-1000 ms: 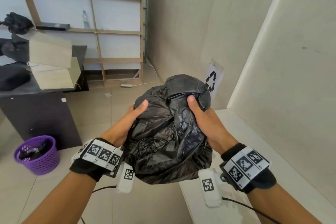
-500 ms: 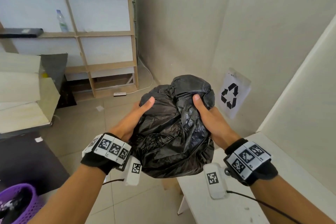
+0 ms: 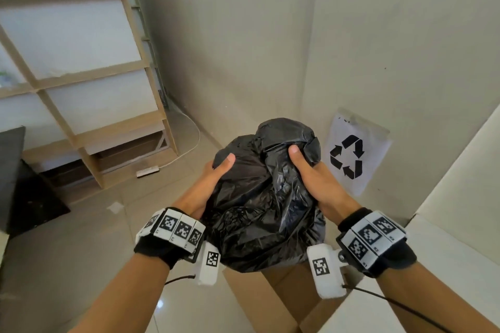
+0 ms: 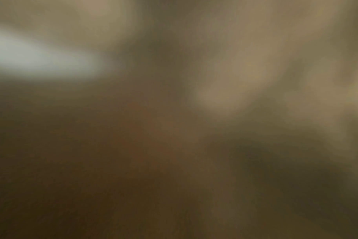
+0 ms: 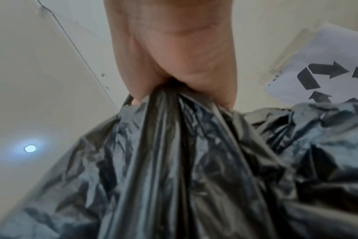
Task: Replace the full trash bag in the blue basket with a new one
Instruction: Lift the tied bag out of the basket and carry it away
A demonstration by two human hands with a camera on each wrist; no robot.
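A full black trash bag (image 3: 265,203) hangs in the air in front of me, held from both sides. My left hand (image 3: 213,178) holds its left flank with the thumb laid over the plastic; the fingers are hidden behind the bag. On the right, my right hand (image 3: 311,178) grips the bag near its top. The right wrist view shows that hand (image 5: 174,56) clenched round gathered folds of the bag (image 5: 194,169). The left wrist view is a brown blur. No blue basket is in view.
An open brown cardboard box (image 3: 273,303) stands on the floor right under the bag. A paper recycling sign (image 3: 351,154) is taped to the wall behind it. A white ledge (image 3: 446,265) runs along the right. Wooden shelving (image 3: 89,89) and a dark desk (image 3: 16,184) stand left.
Both hands have carried the bag toward the wall with the recycling sign, and the view has swung right. The purple basket has left the picture; the cardboard box has appeared below.
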